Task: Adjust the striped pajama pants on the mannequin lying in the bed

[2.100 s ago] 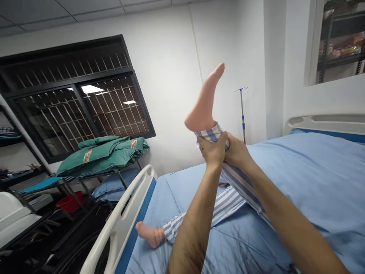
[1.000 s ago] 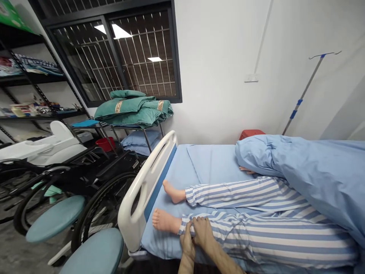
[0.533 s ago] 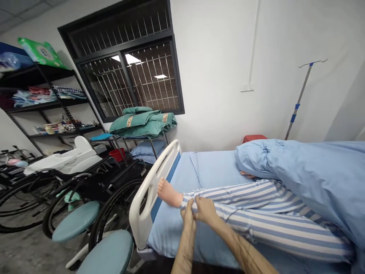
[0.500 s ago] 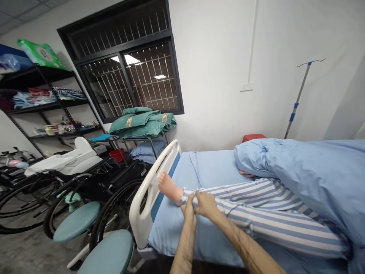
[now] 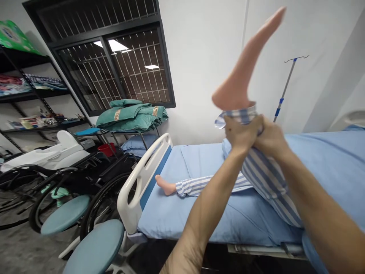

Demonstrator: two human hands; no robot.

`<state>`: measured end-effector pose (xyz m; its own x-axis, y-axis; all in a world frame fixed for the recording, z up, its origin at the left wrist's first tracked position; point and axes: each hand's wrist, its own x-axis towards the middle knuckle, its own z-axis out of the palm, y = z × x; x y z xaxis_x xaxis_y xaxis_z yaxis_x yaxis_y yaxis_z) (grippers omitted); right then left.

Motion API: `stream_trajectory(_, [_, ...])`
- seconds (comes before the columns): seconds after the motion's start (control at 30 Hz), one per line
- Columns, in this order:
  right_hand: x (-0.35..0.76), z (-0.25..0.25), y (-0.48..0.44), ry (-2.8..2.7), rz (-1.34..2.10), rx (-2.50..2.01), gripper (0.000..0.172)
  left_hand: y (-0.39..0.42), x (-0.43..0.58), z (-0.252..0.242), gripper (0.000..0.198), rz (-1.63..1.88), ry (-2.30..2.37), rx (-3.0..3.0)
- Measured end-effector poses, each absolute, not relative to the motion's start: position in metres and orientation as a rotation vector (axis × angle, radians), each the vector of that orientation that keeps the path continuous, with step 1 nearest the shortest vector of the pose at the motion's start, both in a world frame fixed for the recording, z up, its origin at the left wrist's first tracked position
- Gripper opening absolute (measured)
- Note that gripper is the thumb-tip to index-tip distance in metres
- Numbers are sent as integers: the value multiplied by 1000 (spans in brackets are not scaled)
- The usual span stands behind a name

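Since half a second ago the near foot (image 5: 242, 72) has swung up from low beside the footboard to well above the bed, toes pointing up and right, and both hands have risen with it. On my feed, the left hand (image 5: 241, 131) and right hand (image 5: 270, 139) are wrapped together around the ankle through the striped trouser leg (image 5: 265, 171), gripping just below its cuff; the far-side fingers are hidden from me. The limb slopes down to the right from there. Its smooth surface makes me judge it a manikin's: firm and fairly heavy, hinged at the joints, with loose, soft cotton that could slide over a slick shin. I'd hold at the ankle, bone and cloth together, and support the calf. Beneath, the other foot (image 5: 165, 185) rests on the light-blue sheet (image 5: 196, 217), near the white footboard (image 5: 128, 201). A blue quilt (image 5: 327, 152) covers the right side. Beyond stand a drip stand (image 5: 285, 89), green folded quilts (image 5: 134, 118) under a barred window (image 5: 114, 72), a wheelchair (image 5: 116, 169) and two round teal stools (image 5: 94, 247).
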<state>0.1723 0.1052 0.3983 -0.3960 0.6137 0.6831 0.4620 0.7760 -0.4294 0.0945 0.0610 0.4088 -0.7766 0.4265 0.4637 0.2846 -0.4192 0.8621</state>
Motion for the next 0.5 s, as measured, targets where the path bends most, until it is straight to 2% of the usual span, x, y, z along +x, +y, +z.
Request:
stream_trajectory(0.13, [212, 412, 129, -1922, 169, -857, 42, 84, 134, 433, 52, 2135, 1709, 1278])
stream_trajectory(0.27, [217, 416, 127, -1887, 132, -838, 50, 89, 138, 438, 52, 2017, 1712, 1353])
stream_trajectory(0.43, [177, 404, 103, -1987, 119, -840, 49, 67, 98, 417, 62, 2249, 1671, 1149])
stream_trajectory(0.5, [151, 390, 91, -2075, 150, -888, 50, 54, 72, 398, 60, 2372, 1594, 1094])
